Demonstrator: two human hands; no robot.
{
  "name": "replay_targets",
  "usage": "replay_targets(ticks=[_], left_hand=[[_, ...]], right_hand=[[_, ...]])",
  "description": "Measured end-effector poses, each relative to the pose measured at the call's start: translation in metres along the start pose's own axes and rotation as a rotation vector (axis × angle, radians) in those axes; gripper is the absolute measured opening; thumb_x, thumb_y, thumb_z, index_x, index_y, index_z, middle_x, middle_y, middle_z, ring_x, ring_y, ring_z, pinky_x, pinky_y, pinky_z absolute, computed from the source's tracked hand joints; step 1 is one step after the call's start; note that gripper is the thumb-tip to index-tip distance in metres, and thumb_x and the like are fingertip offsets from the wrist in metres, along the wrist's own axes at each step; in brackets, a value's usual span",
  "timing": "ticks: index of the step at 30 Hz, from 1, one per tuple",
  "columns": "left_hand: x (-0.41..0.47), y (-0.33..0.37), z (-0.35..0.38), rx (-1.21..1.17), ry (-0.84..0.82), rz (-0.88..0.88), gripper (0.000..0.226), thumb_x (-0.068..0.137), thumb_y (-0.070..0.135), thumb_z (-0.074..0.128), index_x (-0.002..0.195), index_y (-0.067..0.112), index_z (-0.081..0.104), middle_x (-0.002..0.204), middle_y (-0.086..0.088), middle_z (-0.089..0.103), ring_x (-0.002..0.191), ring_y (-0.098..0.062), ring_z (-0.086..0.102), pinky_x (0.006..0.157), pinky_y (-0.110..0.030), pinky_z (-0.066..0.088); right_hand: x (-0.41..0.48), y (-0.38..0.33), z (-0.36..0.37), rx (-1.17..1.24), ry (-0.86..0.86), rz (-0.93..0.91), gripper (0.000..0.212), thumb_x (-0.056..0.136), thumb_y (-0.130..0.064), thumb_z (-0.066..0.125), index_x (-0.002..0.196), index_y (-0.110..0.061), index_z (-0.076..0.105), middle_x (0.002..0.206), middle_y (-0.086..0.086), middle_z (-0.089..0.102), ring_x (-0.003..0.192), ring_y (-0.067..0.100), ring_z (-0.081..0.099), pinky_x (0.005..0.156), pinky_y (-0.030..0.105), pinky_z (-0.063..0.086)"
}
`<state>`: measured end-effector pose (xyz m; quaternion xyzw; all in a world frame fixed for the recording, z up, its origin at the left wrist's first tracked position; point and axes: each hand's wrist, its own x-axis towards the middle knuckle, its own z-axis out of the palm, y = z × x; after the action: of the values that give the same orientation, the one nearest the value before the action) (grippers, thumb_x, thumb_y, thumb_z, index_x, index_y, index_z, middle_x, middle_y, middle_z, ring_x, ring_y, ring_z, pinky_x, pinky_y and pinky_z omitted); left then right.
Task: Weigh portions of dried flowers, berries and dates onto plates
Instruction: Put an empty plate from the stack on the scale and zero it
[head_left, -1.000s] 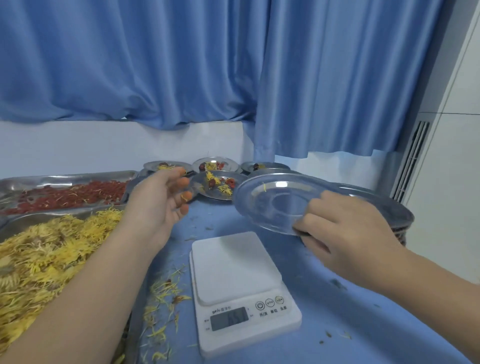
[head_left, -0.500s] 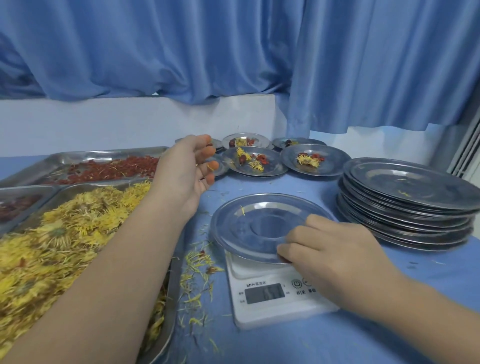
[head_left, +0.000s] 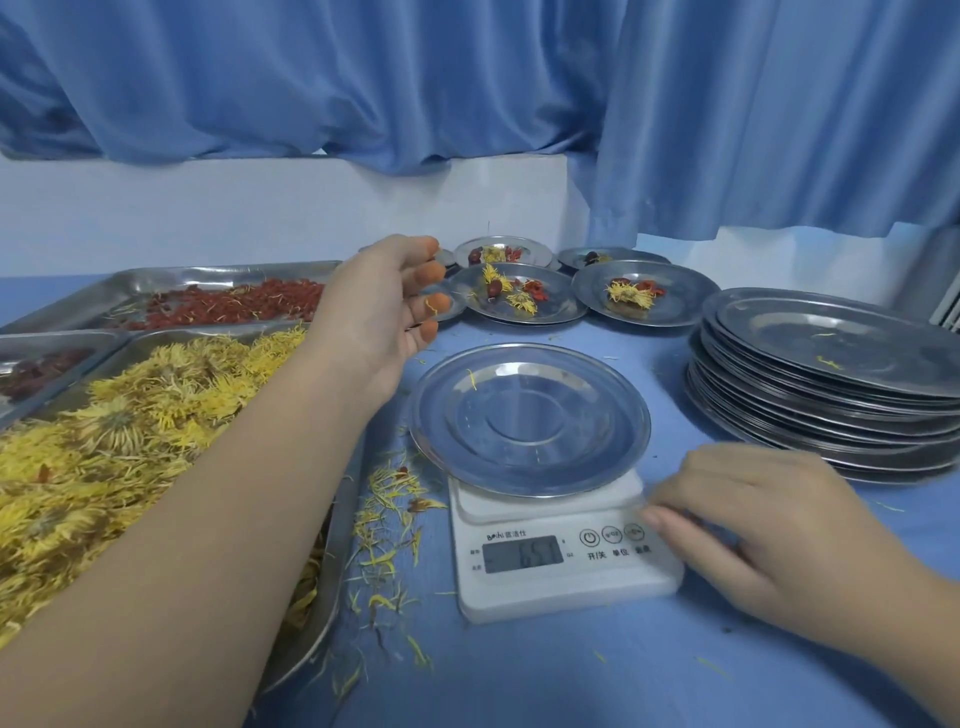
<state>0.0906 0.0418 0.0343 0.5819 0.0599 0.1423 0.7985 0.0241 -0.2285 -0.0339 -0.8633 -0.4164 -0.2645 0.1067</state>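
Plate (head_left: 530, 421) sits on scale (head_left: 566, 587), display (head_left: 522, 553) nonzero. Right hand (head_left: 769, 530) fingers (head_left: 675, 519) straight beside buttons (head_left: 612, 535); left hand (head_left: 379, 312) loose, empty. Missed tare skews portions.

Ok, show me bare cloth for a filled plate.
Widest bare tablecloth lies along the near edge, in front of the scale. A narrow strip runs between the empty plate and the filled plates. Trays crowd the left, the plate stack the right.

Head-worn camera looks forward and down, close over the scale (head_left: 558, 545)
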Motion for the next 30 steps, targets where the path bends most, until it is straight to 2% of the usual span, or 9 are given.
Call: replay_targets(ticks=[3, 5, 8, 13, 18, 23, 25, 27, 30], left_hand=[[0.0, -0.001, 0.0, 0.022, -0.011, 0.008, 0.01, 0.09, 0.021, 0.055, 0.093, 0.02, 0.064, 0.066, 0.009, 0.061, 0.052, -0.008, 0.053, 0.056, -0.022, 0.042], [0.0, -0.002, 0.0, 0.041, -0.019, 0.016, 0.011, 0.09, 0.021, 0.054, 0.094, 0.02, 0.064, 0.065, 0.009, 0.06, 0.052, -0.008, 0.053, 0.055, -0.022, 0.042], [0.001, -0.003, -0.001, 0.064, -0.035, 0.03, 0.013, 0.09, 0.02, 0.051, 0.095, 0.02, 0.064, 0.063, 0.01, 0.06, 0.051, -0.008, 0.053, 0.053, -0.022, 0.042], [0.001, -0.004, -0.001, 0.081, -0.039, 0.042, 0.013, 0.089, 0.02, 0.051, 0.093, 0.02, 0.063, 0.062, 0.011, 0.061, 0.05, -0.007, 0.052, 0.054, -0.022, 0.041], [0.0, -0.005, 0.001, 0.098, -0.039, 0.042, 0.013, 0.089, 0.02, 0.051, 0.094, 0.021, 0.064, 0.062, 0.011, 0.061, 0.049, -0.007, 0.053, 0.055, -0.023, 0.041], [-0.001, -0.005, 0.001, 0.132, -0.039, 0.05, 0.013, 0.09, 0.021, 0.051, 0.094, 0.021, 0.064, 0.063, 0.011, 0.06, 0.052, -0.008, 0.052, 0.056, -0.023, 0.042], [-0.002, -0.004, 0.002, 0.146, -0.038, 0.053, 0.012, 0.09, 0.022, 0.052, 0.093, 0.022, 0.064, 0.063, 0.011, 0.06, 0.052, -0.008, 0.052, 0.056, -0.023, 0.042], [-0.002, -0.005, 0.002, 0.152, -0.04, 0.054, 0.011, 0.089, 0.022, 0.053, 0.092, 0.022, 0.064, 0.063, 0.011, 0.06, 0.052, -0.009, 0.053, 0.056, -0.023, 0.042], [-0.002, -0.005, 0.002, 0.157, -0.042, 0.055, 0.011, 0.089, 0.022, 0.053, 0.091, 0.022, 0.064, 0.064, 0.011, 0.061, 0.051, -0.009, 0.053, 0.056, -0.024, 0.041]], right_hand=[[-0.003, 0.004, 0.001, 0.17, -0.189, 0.156, 0.032, 0.088, -0.055, 0.045, 0.086, -0.032, 0.066, 0.061, -0.013, 0.058, 0.056, 0.004, 0.052, 0.055, 0.031, 0.049], [-0.004, 0.006, 0.004, 0.257, -0.278, 0.237, 0.034, 0.083, -0.066, 0.044, 0.093, -0.036, 0.058, 0.061, -0.01, 0.056, 0.056, 0.008, 0.051, 0.055, 0.031, 0.047], [-0.007, 0.006, 0.003, 0.285, -0.339, 0.217, 0.038, 0.079, -0.07, 0.046, 0.1, -0.039, 0.052, 0.066, -0.01, 0.056, 0.058, 0.01, 0.053, 0.053, 0.03, 0.046], [-0.007, 0.004, -0.005, 0.346, -0.365, 0.201, 0.034, 0.079, -0.066, 0.049, 0.099, -0.039, 0.054, 0.064, -0.012, 0.056, 0.055, 0.008, 0.053, 0.05, 0.022, 0.04], [-0.007, 0.002, -0.003, 0.345, -0.327, 0.232, 0.031, 0.082, -0.065, 0.049, 0.092, -0.038, 0.06, 0.059, -0.005, 0.054, 0.05, 0.01, 0.051, 0.048, 0.023, 0.039], [-0.006, -0.003, 0.002, 0.367, -0.275, 0.299, 0.03, 0.086, -0.051, 0.053, 0.077, -0.023, 0.059, 0.051, -0.006, 0.051, 0.041, 0.007, 0.05, 0.044, 0.016, 0.033], [-0.005, -0.005, 0.002, 0.384, -0.263, 0.33, 0.033, 0.086, -0.052, 0.053, 0.074, -0.022, 0.06, 0.05, -0.006, 0.05, 0.04, 0.007, 0.049, 0.043, 0.019, 0.034], [-0.005, -0.008, 0.0, 0.351, -0.276, 0.323, 0.036, 0.082, -0.061, 0.049, 0.075, -0.028, 0.061, 0.053, -0.006, 0.052, 0.044, 0.009, 0.045, 0.045, 0.026, 0.037], [-0.003, -0.012, -0.001, 0.285, -0.277, 0.296, 0.04, 0.078, -0.066, 0.041, 0.066, -0.03, 0.055, 0.055, -0.007, 0.049, 0.05, 0.012, 0.042, 0.048, 0.03, 0.038]])
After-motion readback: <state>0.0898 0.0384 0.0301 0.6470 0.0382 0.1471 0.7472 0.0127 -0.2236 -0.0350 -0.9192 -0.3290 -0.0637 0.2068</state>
